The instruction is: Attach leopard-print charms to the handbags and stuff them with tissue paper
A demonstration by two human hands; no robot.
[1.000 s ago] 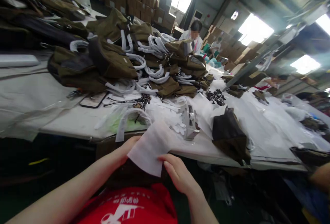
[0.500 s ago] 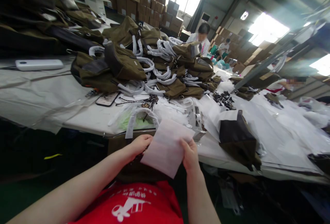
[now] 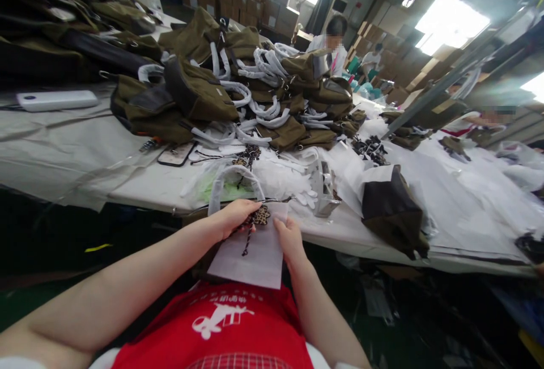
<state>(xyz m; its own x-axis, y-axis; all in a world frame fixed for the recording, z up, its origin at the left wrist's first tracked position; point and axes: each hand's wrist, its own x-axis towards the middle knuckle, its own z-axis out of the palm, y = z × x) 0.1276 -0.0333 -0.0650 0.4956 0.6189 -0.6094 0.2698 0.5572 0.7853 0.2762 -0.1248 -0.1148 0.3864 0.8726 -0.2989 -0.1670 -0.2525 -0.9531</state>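
A white sheet [image 3: 250, 264] lies in front of my body, over a bag whose white-wrapped handle [image 3: 217, 187] arches up behind it. My left hand [image 3: 238, 216] is closed on a leopard-print charm [image 3: 262, 215] with a dark cord [image 3: 247, 242], which rests on top of the sheet. At the sheet's right edge, my right hand [image 3: 289, 236] pinches the paper, thumb on top. Most of the bag beneath is hidden by the sheet and my hands.
Olive bags [image 3: 199, 94] with wrapped handles are heaped across the table [image 3: 140, 187]. A phone [image 3: 175, 154] lies left of centre, a metal holder [image 3: 326, 187] right of it. One dark bag [image 3: 393, 210] stands at the right edge. People work farther back.
The sheet has shifted left and now lies under the charm, which has come into view at my left hand. My right hand has moved left with the sheet's edge.
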